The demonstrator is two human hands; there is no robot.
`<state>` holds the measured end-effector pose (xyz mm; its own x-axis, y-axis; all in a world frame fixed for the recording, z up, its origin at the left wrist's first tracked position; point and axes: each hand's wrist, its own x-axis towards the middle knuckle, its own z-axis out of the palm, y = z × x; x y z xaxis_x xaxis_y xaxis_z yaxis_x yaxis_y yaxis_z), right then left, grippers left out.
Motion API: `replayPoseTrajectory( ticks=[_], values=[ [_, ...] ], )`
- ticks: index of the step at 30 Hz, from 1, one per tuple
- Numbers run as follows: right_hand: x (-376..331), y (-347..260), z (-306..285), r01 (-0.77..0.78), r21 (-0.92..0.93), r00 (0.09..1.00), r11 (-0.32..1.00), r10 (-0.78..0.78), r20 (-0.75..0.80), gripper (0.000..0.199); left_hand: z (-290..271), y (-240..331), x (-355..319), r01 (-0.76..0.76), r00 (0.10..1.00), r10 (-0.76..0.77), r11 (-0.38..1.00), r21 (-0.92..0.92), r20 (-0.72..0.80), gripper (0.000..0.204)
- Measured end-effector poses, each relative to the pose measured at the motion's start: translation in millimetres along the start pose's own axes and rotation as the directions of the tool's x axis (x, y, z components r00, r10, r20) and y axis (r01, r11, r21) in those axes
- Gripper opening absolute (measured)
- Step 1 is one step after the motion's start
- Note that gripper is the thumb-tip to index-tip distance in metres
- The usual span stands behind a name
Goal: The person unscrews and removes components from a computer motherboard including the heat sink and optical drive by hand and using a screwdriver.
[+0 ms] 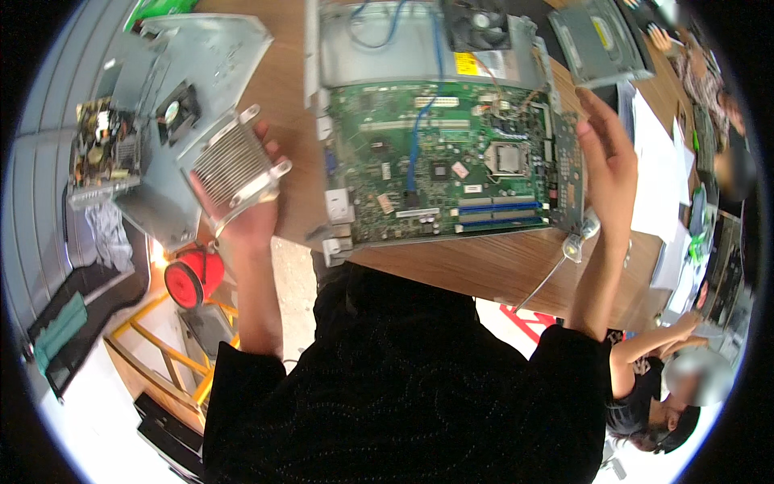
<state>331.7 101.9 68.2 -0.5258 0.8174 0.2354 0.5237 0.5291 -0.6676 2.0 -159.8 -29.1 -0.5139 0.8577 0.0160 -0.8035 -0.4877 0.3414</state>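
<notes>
My left hand (251, 224) grips a finned metal heatsink (232, 168) with mounting arms at its corners, left of an opened computer case (379, 58). Inside the case lies a green motherboard (387, 145) with a bare processor (509, 159) in its socket. A blue cable (418, 137) runs down across the board, and a black fan (477, 28) sits at the far end. At the case's right side is my right hand (610, 153), fingers stretched out along the edge; whether they touch it I cannot tell.
A metal panel (214, 48), a small fan (177, 111) and an opened circuit unit (105, 153) lie at left. A grey drive (597, 40) and papers (653, 161) are at right. A screwdriver (548, 278) lies by my right wrist. Other people sit far right.
</notes>
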Motion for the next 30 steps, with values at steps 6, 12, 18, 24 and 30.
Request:
replayPoseTrajectory(
  ticks=[6, 12, 18, 24, 30],
  values=[
    [-63.0, 15.9, 8.4, -0.398, 0.115, 0.917, 0.91, 0.392, 0.071, 0.045, 55.8, 15.4, 29.9, 0.079, 0.977, -0.118, 0.975, 0.209, 0.179, 0.084],
    [-64.6, 18.8, 8.1, -0.31, 0.221, 0.95, 0.925, 0.308, 0.042, 0.043, 135.3, -30.5, 56.6, 0.121, 0.983, -0.183, 0.76, 0.639, 0.031, 0.101],
    [-69.2, 23.7, 8.1, -0.326, 0.406, 0.943, 0.854, 0.325, 0.074, 0.043, 150.3, -59.6, 55.0, -0.196, 0.942, -0.223, 0.237, 0.951, 0.25, 0.09],
    [-69.2, 28.9, 9.5, -0.293, 0.446, 0.953, 0.845, 0.299, 0.06, 0.044, 156.9, -51.6, 54.6, -0.164, 0.976, -0.104, 0.208, 0.964, 0.189, 0.079],
    [-69.4, 25.9, 10.7, -0.338, 0.496, 0.933, 0.8, 0.355, 0.064, 0.047, 148.5, -1.0, 63.5, -0.018, 0.999, 0.034, 0.541, 0.841, 0.0, 0.051]
  ],
)
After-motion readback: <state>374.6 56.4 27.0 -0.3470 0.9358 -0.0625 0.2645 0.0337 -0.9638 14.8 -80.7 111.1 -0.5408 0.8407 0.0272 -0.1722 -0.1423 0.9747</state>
